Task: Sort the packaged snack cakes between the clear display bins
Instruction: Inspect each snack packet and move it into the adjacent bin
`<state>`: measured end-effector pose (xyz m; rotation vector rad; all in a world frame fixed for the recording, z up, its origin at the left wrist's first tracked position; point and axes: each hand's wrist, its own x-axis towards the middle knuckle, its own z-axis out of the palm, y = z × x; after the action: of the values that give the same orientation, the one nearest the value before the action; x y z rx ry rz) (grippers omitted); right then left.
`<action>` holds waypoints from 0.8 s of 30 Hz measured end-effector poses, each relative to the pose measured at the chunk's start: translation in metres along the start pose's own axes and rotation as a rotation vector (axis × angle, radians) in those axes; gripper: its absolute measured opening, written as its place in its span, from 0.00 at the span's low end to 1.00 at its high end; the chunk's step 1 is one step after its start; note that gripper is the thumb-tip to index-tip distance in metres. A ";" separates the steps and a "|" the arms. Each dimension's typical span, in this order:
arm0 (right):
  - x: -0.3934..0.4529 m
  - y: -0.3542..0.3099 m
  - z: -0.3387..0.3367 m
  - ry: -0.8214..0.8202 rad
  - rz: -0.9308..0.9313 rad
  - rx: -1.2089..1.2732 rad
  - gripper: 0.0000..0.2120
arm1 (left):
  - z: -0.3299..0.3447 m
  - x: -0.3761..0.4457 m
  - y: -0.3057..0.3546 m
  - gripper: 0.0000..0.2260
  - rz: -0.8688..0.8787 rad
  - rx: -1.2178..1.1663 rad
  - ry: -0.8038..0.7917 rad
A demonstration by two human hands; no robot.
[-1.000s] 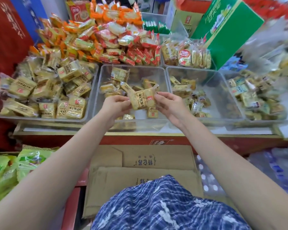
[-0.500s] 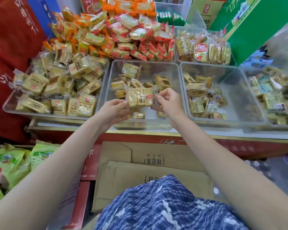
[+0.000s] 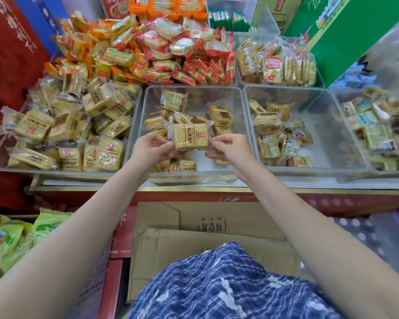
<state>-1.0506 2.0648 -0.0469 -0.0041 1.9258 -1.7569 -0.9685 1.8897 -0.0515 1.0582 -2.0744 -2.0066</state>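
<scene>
One snack cake (image 3: 191, 137) — I pinch its wrapper ends, my left hand (image 3: 151, 149) on one seal, my right hand (image 3: 230, 149) on the other, above the middle bin (image 3: 195, 178). Three clear bins in the front row: left bin (image 3: 0, 165) heaped above its rim; middle bin about a dozen packs, bare floor at its right; right bin (image 3: 332, 134) — packs crowd its left half.

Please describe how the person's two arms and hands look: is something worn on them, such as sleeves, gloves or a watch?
Both forearms are bare up to the frame edge; no sleeves show. The left hand and right hand wear no gloves, and no watch, bracelet or ring can be seen. The fingers are bare too. The only clothing visible is a blue and white checked garment at the bottom of the view.
</scene>
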 end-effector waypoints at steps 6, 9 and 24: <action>0.003 0.004 -0.011 -0.013 -0.034 -0.001 0.03 | 0.008 0.003 0.002 0.07 0.049 0.019 -0.011; 0.006 0.000 -0.020 -0.081 0.030 0.066 0.06 | 0.006 0.001 0.004 0.08 0.123 0.113 -0.027; 0.020 -0.008 -0.054 0.166 -0.093 0.105 0.04 | 0.033 0.006 0.016 0.09 0.200 0.189 -0.047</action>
<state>-1.0907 2.1068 -0.0465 0.0945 1.9741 -1.9730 -0.9960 1.9137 -0.0445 0.7960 -2.3278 -1.7873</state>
